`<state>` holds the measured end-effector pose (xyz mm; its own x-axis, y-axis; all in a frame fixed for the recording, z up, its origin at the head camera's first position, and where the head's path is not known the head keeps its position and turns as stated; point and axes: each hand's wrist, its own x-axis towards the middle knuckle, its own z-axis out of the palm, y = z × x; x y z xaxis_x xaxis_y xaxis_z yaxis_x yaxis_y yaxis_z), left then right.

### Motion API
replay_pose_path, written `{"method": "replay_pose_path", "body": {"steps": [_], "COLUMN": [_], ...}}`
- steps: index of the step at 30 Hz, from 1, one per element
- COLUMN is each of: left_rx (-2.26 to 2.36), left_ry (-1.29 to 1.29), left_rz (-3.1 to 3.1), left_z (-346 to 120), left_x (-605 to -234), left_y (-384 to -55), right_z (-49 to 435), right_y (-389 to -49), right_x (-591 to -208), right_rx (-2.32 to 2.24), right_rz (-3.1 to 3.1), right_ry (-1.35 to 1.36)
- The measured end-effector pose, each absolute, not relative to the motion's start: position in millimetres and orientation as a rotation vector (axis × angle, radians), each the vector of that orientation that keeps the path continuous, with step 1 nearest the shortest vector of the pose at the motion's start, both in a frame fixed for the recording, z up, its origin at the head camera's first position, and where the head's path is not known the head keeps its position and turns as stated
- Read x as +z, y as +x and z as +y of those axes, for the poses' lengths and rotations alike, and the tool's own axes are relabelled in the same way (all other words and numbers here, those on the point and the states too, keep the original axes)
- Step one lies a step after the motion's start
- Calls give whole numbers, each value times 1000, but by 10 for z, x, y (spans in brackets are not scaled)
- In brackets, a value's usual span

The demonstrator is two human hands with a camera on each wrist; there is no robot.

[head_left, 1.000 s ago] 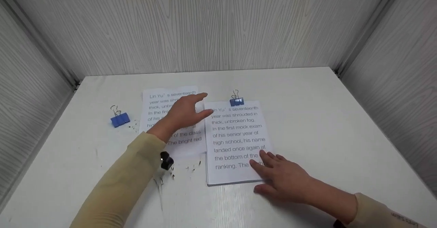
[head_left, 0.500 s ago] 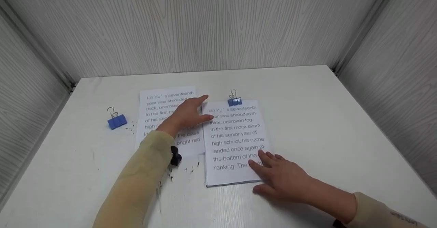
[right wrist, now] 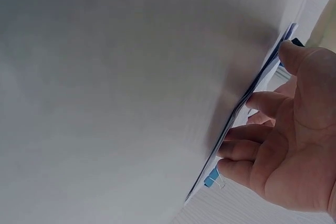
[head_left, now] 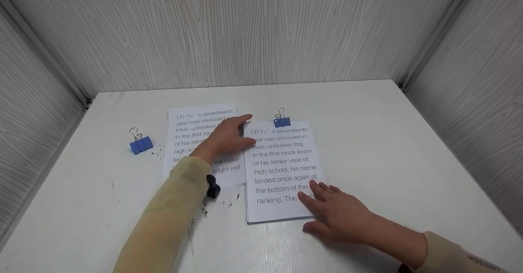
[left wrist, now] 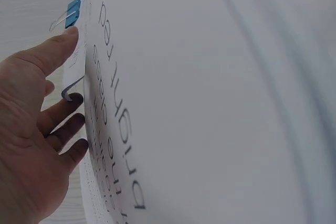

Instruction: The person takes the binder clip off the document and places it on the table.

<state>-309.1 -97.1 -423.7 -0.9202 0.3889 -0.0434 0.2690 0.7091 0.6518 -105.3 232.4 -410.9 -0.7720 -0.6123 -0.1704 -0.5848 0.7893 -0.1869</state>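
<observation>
A stack of printed sheets point(head_left: 282, 154) lies in the middle of the table, with a blue binder clip point(head_left: 282, 122) on its top edge. My left hand point(head_left: 229, 136) reaches over the left-hand sheets to this stack's upper left corner. Its thumb touches the stack's left margin while the index finger extends past the corner. In the left wrist view, the fingertips point(left wrist: 76, 98) are close to a bent paper edge. My right hand point(head_left: 341, 213) rests on the lower right corner, fingers spread. Its thumb is off the paper, beside the bottom edge.
To the left lie other printed sheets point(head_left: 192, 121), partly covered by the left forearm. A second blue binder clip point(head_left: 141, 144) stands farther left, its wire handles up. Small dark marks point(head_left: 230, 201) dot the white table. Wood-grain panels point(head_left: 253, 32) enclose the back and sides.
My left hand has come slightly closer and to the right, its thumb moving down along the clipped stack's left edge. My right hand has stayed in place.
</observation>
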Motion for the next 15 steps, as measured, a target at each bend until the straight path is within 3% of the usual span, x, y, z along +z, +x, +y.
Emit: {"method": "replay_pose_path", "body": {"steps": [15], "left_rx": [1497], "left_ry": [413], "left_rz": [2399], "left_z": [-842], "left_x": [-4197], "left_y": [-3096], "right_z": [2342], "right_y": [-1029], "right_x": [-4108], "right_rx": [-231], "right_rz": [2786], "right_ry": [-1011]}}
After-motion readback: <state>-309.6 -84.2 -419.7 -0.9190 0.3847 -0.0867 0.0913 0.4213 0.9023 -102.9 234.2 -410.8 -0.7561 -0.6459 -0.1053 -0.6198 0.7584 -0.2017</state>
